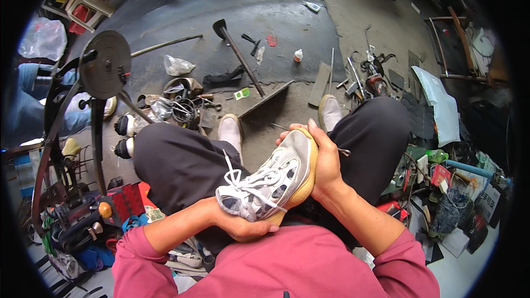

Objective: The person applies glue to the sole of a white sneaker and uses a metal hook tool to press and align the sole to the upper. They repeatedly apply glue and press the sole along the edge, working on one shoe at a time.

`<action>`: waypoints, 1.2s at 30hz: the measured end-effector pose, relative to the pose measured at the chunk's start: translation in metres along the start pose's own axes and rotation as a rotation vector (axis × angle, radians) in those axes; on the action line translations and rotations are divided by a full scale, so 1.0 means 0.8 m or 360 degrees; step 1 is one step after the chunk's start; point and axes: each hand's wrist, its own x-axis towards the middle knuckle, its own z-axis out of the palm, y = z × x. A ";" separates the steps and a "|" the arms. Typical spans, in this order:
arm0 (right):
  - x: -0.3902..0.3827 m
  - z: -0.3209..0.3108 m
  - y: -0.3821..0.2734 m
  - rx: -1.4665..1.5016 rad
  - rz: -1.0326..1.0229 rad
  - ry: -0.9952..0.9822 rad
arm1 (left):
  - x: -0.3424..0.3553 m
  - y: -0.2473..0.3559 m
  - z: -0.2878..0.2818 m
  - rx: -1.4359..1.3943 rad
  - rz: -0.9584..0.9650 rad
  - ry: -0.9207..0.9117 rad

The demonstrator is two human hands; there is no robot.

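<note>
A white and grey sneaker (265, 174) with white laces and a yellowish sole lies tilted over my lap. My left hand (243, 225) is closed round its heel end at the lower left. My right hand (324, 168) grips the toe end and side of the sole at the upper right. A thin metal tool (344, 152) pokes out beside my right fingers; how it is held is hidden behind the shoe. My dark-trousered knees are on either side, with my shoes on the floor beyond.
A black iron machine with a wheel (105, 65) stands left, near what looks like someone's blue-clad leg (33, 94). An iron stand (259, 107), tools (372, 80) and bags lie on the floor ahead. Piled supplies (452, 204) crowd my right; a plastic stool (88, 5) stands back left.
</note>
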 end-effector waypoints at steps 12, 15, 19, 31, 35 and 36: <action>0.039 -0.017 -0.020 -0.0015 -0.0128 0.0050 | 0.038 -0.033 -0.012 0.3148 0.1218 -0.0087; 0.050 -0.020 -0.024 -0.0014 -0.0073 0.0221 | 0.050 -0.027 -0.026 0.3161 0.0982 -0.0309; 0.056 -0.016 -0.023 -0.0038 -0.0048 0.0257 | 0.060 -0.013 -0.044 0.0514 0.0023 -0.0250; 0.053 -0.019 -0.009 -0.0143 0.0023 0.0268 | 0.044 -0.004 -0.025 0.0266 -0.0200 -0.0027; 0.061 -0.011 -0.016 -0.0115 -0.0015 0.0218 | 0.043 0.012 -0.033 0.0176 -0.0145 0.0155; 0.063 -0.008 -0.016 -0.0111 -0.0020 0.0274 | 0.042 0.015 -0.035 0.0144 -0.0290 0.0062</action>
